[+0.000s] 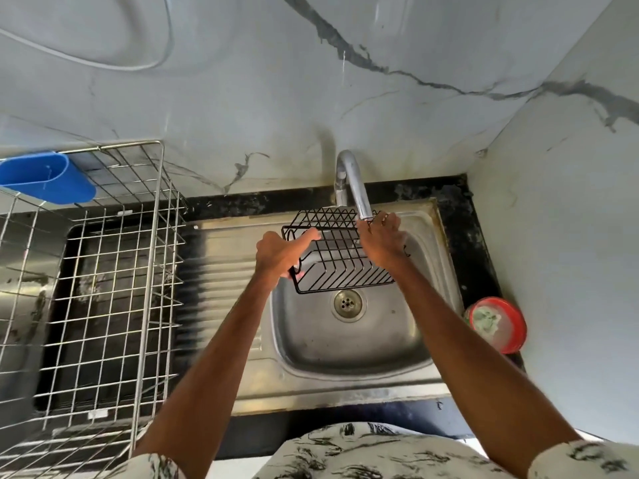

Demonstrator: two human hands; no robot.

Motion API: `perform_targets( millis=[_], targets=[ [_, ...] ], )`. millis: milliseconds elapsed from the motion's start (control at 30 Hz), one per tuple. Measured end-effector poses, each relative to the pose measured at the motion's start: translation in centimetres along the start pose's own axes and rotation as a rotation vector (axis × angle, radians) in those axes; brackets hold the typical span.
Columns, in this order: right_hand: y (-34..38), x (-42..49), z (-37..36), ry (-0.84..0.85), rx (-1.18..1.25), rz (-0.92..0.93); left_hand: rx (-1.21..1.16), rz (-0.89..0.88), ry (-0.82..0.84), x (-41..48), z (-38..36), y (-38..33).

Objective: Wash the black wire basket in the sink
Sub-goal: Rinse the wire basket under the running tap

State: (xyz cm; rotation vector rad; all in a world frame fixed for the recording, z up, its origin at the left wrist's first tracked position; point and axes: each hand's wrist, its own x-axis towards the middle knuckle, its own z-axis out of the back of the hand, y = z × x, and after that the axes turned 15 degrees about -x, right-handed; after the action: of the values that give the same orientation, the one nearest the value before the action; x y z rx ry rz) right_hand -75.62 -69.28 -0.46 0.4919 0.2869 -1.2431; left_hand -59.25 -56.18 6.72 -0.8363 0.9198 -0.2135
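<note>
Black wire basket (340, 261): held tilted over sink (363, 344) basin, above drain (347, 303), far wall just under faucet (349, 174) spout.
Left hand (280, 254): grips basket's left end, thumb stretched along top rim.
Right hand (380, 242): covers right end, fingers curled over far rim beside spout tip.
Water flow: cannot tell.
Steel dish rack (103, 271): left of sink, blue holder (48, 181) hung on its rear corner.
Red-rimmed container (498, 328): on black worktop (477, 243), right of basin.
</note>
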Motion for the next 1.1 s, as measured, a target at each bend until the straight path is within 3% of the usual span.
perform_targets(
  millis=[167,233,433,567,900,1100],
  targets=[
    [5.0,-4.6,0.1,-0.076,-0.054,0.475,0.061,-0.014,-0.011,0.6,-0.1,-1.3],
    [5.8,-7.0,-0.2,-0.13,-0.055,0.561,0.066,-0.013,-0.041,0.8,0.3,-1.7],
    [4.9,-13.0,-2.0,-0.326,-0.166,0.649,-0.02,-0.013,-0.016,0.9,0.7,-1.1],
    [2.2,-13.7,-2.8,-0.365,-0.127,0.622,-0.105,0.005,0.023,0.6,1.1,-1.0],
    [-3.1,-8.1,-1.7,-0.187,-0.031,0.286,-0.133,0.044,0.066,0.2,1.8,-1.4],
    [2.9,-11.7,-1.2,-0.214,-0.079,0.637,-0.166,0.048,0.059,0.5,2.3,-0.9]
  ],
)
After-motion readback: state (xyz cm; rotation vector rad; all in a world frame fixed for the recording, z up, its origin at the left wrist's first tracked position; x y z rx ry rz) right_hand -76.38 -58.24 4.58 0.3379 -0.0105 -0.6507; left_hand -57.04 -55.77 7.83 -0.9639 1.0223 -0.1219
